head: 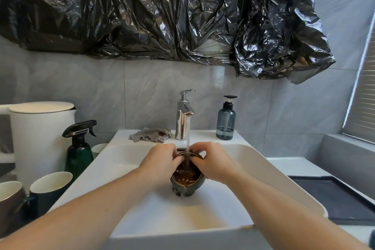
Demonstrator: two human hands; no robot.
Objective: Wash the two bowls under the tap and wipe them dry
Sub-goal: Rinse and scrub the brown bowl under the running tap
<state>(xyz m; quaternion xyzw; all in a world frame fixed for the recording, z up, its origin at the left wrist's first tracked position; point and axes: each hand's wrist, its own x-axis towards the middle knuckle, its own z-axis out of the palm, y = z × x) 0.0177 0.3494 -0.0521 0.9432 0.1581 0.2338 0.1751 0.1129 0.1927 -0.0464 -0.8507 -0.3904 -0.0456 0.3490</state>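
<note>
Left hand (162, 163) and right hand (215, 163) seemingly grip bowl (187, 180) under tap (183, 115).

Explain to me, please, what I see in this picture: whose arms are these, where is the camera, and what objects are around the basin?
There is no machine here. A person wears a camera on the head, so the single picture looks forward and down along their own arms. The left hand and the right hand both grip the rim of a dark bowl under running water from the chrome tap, over the white sink. Behind the sink lie a patterned cloth and a blue soap bottle. To the left stand a green spray bottle and some cups.
</note>
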